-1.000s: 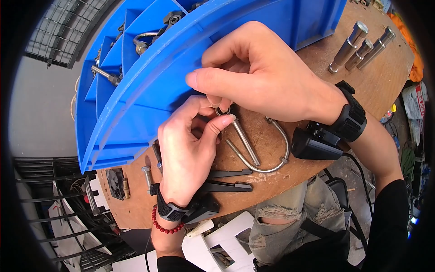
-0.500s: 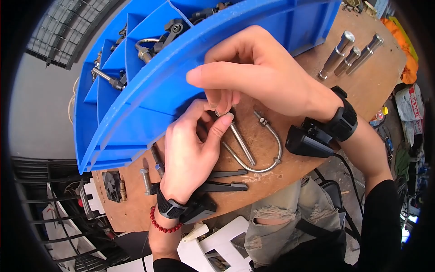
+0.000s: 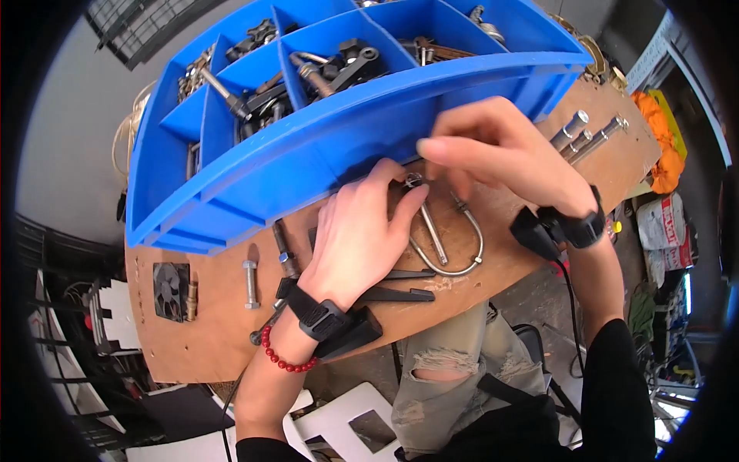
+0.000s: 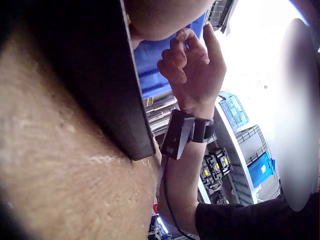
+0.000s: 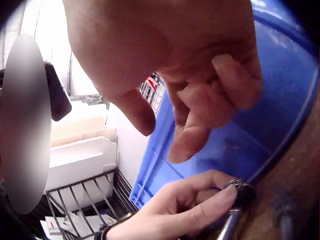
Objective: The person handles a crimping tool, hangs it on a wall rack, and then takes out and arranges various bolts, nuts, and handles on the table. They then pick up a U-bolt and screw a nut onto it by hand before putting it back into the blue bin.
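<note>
In the head view my left hand [image 3: 358,231] lies low over the table, its thumb and forefinger at the dark, ring-like end of a slim steel rod [image 3: 433,235]. The right wrist view shows the left thumb and fingertip pinching that dark end [image 5: 243,194], with the shaft pointing down. My right hand [image 3: 512,158] hovers just right of and above it, fingers loosely bent, thumb apart, holding nothing. Beside the rod lies a steel U-bolt [image 3: 479,250]. Two black flat-sided bars [image 3: 400,295] lie partly under the left wrist.
A blue compartment bin [image 3: 285,165] full of hardware stands behind both hands. At the left are a hex bolt [image 3: 250,285], a small black fan [image 3: 170,291] and a brass fitting [image 3: 192,299]. Several steel pins [image 3: 571,129] stand at the right. The table's front edge is near my legs.
My right fingers have come away from the rod's end, moving right. The left hand still pinches it. The head view has shifted, showing more of the bin's compartments.
</note>
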### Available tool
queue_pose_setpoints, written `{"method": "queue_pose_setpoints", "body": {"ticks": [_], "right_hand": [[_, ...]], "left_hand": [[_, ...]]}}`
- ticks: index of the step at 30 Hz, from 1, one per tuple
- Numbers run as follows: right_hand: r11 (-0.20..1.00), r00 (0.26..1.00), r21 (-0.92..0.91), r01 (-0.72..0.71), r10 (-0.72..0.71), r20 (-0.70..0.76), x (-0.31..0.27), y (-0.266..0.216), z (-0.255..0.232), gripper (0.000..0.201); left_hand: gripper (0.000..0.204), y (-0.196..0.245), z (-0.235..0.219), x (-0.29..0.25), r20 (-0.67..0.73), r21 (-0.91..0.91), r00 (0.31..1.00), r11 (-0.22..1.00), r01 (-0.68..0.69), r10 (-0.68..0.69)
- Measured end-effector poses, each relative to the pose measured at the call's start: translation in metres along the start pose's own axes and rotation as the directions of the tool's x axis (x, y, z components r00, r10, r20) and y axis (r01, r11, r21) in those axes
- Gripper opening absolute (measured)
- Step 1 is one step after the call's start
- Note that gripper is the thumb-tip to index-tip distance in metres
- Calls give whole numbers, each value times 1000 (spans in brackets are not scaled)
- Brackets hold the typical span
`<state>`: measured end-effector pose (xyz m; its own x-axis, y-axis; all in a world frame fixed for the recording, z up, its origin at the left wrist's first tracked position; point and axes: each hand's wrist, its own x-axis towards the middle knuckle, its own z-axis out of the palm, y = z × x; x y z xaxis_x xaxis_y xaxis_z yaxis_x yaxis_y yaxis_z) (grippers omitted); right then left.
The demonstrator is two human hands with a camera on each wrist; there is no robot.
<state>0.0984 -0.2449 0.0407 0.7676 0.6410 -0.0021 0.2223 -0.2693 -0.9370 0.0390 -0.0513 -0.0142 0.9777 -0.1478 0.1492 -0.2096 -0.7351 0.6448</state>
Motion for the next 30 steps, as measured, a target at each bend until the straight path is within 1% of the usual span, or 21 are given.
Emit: {"method": "queue_pose_setpoints", "body": {"ticks": [1, 2, 4, 5, 7, 10, 11, 12, 14, 18, 19, 22, 23, 26, 29, 30], "right_hand": [[1000, 999, -6, -8, 8, -33, -7, 7, 2, 38], [994, 995, -81, -78, 73, -61, -15, 8, 2, 34], [945, 984, -325, -29, -30, -177, -32, 20, 6, 32], [903, 983, -418, -97, 21, -183, -41, 18, 5, 31], [778, 968, -586, -225, 111, -224, -58, 13, 1, 29], [811, 920, -506, -294, 97, -380, -83, 22, -5, 28], [843, 882, -419, -337, 126, -454, -93, 28, -9, 22], [867, 841, -379, -324, 80, -535, -100, 37, -12, 20], [912, 735, -304, -275, -4, -678, -112, 53, -21, 17], [960, 632, -150, -237, 35, -774, -121, 55, -26, 20], [969, 622, -94, -230, 72, -779, -120, 51, -25, 26], [972, 656, -104, -210, 61, -752, -113, 42, -26, 35], [969, 665, -119, -217, 57, -745, -110, 40, -27, 43], [975, 656, -99, -200, 59, -753, -99, 35, -33, 43], [968, 671, -101, -230, 83, -737, -91, 31, -40, 43], [968, 689, -148, -202, 33, -724, -90, 35, -44, 41]], "left_hand": [[28, 0, -1, 0, 19, -9, 1000, 1000, 3, -3], [29, -4, 1, 0, -9, -3, 1000, 1000, -6, 6], [31, -12, 8, 0, -64, 9, 998, 1000, -22, 23], [31, -10, 7, 0, -49, 37, 999, 999, -5, 7], [31, -11, 4, -1, -43, 31, 999, 1000, 2, 0], [31, -10, 7, 0, -50, 9, 999, 1000, -14, 14], [30, -10, 7, -1, -56, 3, 998, 1000, -20, 20], [30, -10, 6, -1, -51, 12, 999, 1000, -19, 19], [31, -9, 5, -1, -43, 34, 999, 999, -12, 13], [31, -10, 5, -1, -39, 33, 999, 999, -23, 24], [31, -7, 3, -2, -37, 12, 999, 1000, -23, 23], [31, -10, 4, -2, -48, 22, 998, 999, -47, 48], [31, -10, 4, -2, -47, 24, 998, 998, -50, 51], [30, -10, 3, -3, -42, 25, 998, 998, -52, 53], [30, -10, 3, -2, -44, 28, 997, 998, -56, 57], [30, -11, 4, -3, -52, 28, 997, 998, -61, 62]]}}
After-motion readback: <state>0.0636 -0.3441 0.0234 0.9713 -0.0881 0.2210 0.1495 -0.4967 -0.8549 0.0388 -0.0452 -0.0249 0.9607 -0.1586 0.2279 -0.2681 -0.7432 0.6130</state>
